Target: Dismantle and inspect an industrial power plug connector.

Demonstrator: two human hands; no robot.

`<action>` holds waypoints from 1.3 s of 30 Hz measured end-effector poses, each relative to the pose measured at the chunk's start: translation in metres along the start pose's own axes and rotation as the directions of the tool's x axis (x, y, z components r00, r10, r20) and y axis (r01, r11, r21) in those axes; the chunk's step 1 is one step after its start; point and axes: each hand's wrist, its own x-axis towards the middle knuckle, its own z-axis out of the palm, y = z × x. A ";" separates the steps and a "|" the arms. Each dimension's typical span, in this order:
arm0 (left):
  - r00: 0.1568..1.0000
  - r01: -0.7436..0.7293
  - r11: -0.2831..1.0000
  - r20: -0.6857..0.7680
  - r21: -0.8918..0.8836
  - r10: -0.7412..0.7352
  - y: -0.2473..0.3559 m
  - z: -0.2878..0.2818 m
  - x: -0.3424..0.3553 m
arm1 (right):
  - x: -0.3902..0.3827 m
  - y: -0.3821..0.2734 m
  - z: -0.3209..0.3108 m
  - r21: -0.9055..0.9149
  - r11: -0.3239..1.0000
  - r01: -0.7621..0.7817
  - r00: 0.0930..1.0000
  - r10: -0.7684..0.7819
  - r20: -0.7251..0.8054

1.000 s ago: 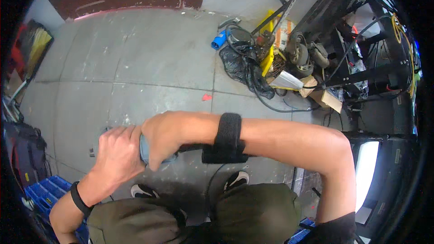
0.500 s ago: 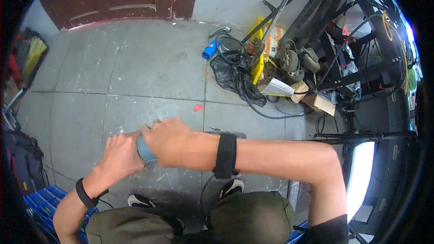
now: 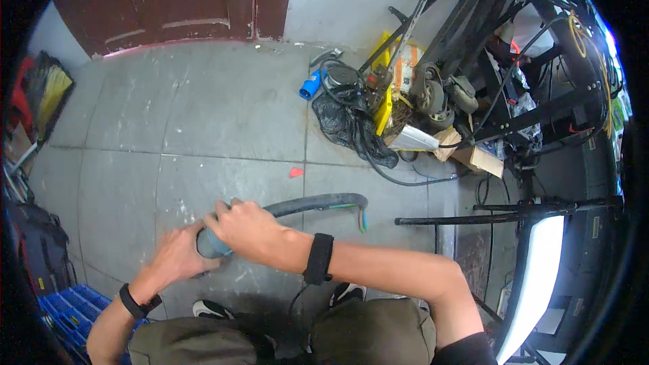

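Between my two hands is a blue-grey cylindrical connector (image 3: 213,246), mostly covered by fingers. My left hand (image 3: 177,254) is closed round its left end, where a dark rim shows. Wrapped over its other end, my right hand (image 3: 249,233) sits slightly farther away. From beyond the right hand a thick black cable (image 3: 314,201) runs out to the right and bends down at its tip. Thin green and blue wires (image 3: 364,222) stick out of that end. A black band circles each wrist.
Far right, a black plastic bag (image 3: 346,125), a blue plug (image 3: 311,86), cables and metal frames form a pile. A small red piece (image 3: 296,172) lies on the grey tiles. A blue crate (image 3: 74,314) stands at lower left, a lit white panel (image 3: 537,287) at right.
My right forearm has dropped nearer to me, and both hands have shifted slightly left and nearer with the connector. The black cable and its wire ends, mostly hidden before, now show.
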 end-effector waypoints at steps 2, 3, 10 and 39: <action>0.999 0.012 0.999 0.034 -0.030 -0.011 -0.010 0.015 0.001 | -0.003 -0.003 0.005 -0.001 1.000 0.027 0.999 -0.027 0.047; 0.997 -0.006 0.999 0.081 -0.033 0.008 -0.014 0.023 0.002 | -0.006 -0.004 0.008 -0.006 1.000 0.028 0.997 -0.028 0.069; 0.998 0.045 0.983 0.058 -0.177 -0.035 -0.019 0.052 0.019 | -0.016 0.005 0.008 -0.012 0.999 -0.031 0.992 0.033 0.122; 0.918 -0.097 0.967 -0.396 -0.234 -0.004 -0.059 0.105 0.062 | -0.107 0.387 -0.161 0.337 0.419 -0.844 0.095 0.733 -0.673</action>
